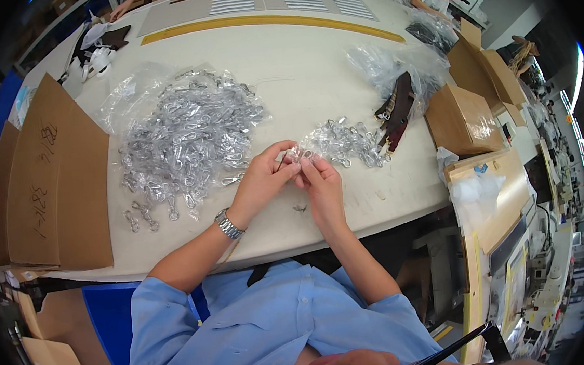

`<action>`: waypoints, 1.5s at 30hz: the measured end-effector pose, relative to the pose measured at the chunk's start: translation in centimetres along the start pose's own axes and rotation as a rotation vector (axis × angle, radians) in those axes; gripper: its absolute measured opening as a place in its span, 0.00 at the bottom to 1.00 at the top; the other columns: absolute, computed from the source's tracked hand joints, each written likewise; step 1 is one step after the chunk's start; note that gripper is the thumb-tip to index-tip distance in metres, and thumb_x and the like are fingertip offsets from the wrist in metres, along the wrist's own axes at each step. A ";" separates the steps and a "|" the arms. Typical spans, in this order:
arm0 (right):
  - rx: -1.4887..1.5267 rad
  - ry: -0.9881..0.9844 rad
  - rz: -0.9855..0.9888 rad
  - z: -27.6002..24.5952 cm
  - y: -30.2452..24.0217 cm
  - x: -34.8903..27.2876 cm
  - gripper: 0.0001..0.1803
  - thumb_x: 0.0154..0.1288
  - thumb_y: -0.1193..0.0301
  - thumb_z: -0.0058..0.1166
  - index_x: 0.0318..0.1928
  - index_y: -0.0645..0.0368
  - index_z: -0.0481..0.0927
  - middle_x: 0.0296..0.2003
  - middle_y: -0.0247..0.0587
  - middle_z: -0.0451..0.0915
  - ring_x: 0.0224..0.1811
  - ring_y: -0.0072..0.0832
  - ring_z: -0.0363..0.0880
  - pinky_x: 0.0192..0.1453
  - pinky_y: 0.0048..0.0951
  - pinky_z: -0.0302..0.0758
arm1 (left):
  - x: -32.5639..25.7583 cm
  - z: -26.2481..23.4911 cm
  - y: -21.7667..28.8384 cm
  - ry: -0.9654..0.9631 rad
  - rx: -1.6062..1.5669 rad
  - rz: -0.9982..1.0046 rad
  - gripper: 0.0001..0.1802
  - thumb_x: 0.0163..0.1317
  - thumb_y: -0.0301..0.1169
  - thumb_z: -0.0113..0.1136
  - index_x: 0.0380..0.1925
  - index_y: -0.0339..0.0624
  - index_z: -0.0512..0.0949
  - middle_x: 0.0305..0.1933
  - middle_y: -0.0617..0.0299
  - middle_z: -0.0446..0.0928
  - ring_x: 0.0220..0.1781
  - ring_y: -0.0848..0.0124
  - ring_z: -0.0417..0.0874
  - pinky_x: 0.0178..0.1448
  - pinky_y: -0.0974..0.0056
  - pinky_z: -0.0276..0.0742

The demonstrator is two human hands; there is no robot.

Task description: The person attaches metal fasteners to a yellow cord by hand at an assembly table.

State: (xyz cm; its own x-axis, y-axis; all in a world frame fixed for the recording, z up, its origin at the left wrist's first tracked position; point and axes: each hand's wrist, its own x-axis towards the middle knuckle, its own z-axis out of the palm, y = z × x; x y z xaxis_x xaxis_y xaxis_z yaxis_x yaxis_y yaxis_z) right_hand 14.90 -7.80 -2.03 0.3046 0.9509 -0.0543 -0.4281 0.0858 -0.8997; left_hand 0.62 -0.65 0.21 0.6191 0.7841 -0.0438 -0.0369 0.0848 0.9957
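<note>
Near the middle of the table's front part, my left hand [262,183] and my right hand [323,188] meet, fingertips pinched on a metal snap hook in clear plastic [299,154]. Fingers cover much of it. A large heap of silvery snap hooks in clear plastic [192,135] spreads to the left of my hands, with a few single ones at its near edge. A smaller pile of snap hooks [347,141] lies just beyond and right of my right hand. Dark straps with metal fittings [396,109] lie beside that pile.
Tall cardboard box [58,180] at the table's left edge; another cardboard box [469,120] at the right. Clear plastic bags [392,65] lie at the back right. A long yellow strip [265,21] crosses the far side. Other people are at the far edge.
</note>
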 end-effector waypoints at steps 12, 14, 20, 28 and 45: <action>0.090 -0.299 0.208 -1.4 -2.9 0.0 0.33 0.79 0.72 0.55 0.79 0.64 0.62 0.38 0.36 0.85 0.38 0.21 0.85 0.49 0.29 0.85 | 1.2 -3.0 0.6 -0.305 -0.192 -0.085 0.09 0.77 0.33 0.64 0.46 0.39 0.86 0.30 0.67 0.85 0.19 0.88 0.64 0.22 0.76 0.54; 0.006 -0.346 0.244 -2.9 -2.7 0.1 0.32 0.79 0.72 0.55 0.78 0.64 0.63 0.39 0.36 0.85 0.38 0.21 0.85 0.49 0.28 0.85 | 1.2 -2.7 0.9 -0.322 -0.120 -0.090 0.07 0.74 0.32 0.67 0.40 0.39 0.85 0.31 0.67 0.85 0.22 0.87 0.69 0.25 0.75 0.61; -0.440 -0.381 0.179 -2.7 -3.8 -2.0 0.19 0.81 0.72 0.51 0.66 0.67 0.77 0.43 0.39 0.87 0.41 0.25 0.86 0.52 0.29 0.84 | 0.0 -0.5 -0.7 -0.137 0.188 0.141 0.10 0.72 0.30 0.67 0.33 0.36 0.81 0.28 0.67 0.82 0.29 0.83 0.79 0.36 0.72 0.74; -0.221 -0.538 0.420 -4.4 -6.9 0.0 0.15 0.82 0.66 0.54 0.53 0.67 0.84 0.34 0.38 0.85 0.36 0.26 0.86 0.49 0.35 0.87 | -0.9 -0.2 1.8 -0.232 -0.005 0.112 0.08 0.72 0.30 0.68 0.39 0.36 0.82 0.32 0.67 0.84 0.36 0.82 0.83 0.40 0.72 0.77; -0.011 -0.296 0.499 -3.7 -4.3 -3.5 0.16 0.84 0.62 0.50 0.41 0.61 0.80 0.20 0.20 0.62 0.20 0.12 0.60 0.26 0.20 0.65 | 0.0 -2.1 1.8 -0.297 0.288 0.082 0.10 0.76 0.34 0.63 0.45 0.37 0.83 0.30 0.65 0.86 0.31 0.76 0.83 0.39 0.66 0.78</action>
State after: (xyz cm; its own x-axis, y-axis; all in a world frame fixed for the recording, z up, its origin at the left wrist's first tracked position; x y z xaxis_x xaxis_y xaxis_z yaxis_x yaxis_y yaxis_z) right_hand 18.76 -12.63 0.40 -0.1839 0.9182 -0.3508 -0.4494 -0.3959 -0.8008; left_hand -1.10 0.77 1.81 0.8243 0.5658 0.0204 0.0987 -0.1791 0.9789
